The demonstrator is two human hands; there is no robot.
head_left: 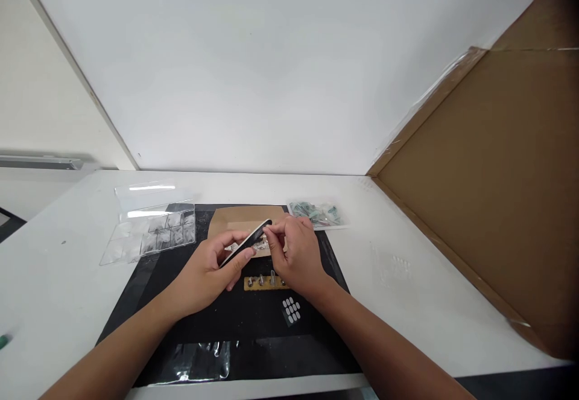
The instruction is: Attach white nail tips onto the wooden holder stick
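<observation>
Plain white wall (271, 68), long white tabletop (429, 291) set against it, large brown cardboard sheet (488, 195) leaned at right

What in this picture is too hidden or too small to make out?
Head view only:
- The small piece at the right hand: covered by its fingertips.
- Lower end of the dark file: buried in the left hand.
- Right end of the wooden strip: behind the right hand.
- Contents of the clear compartment box and small bag: too small and glary.
- Green object, left edge: cut off, blurred.
</observation>
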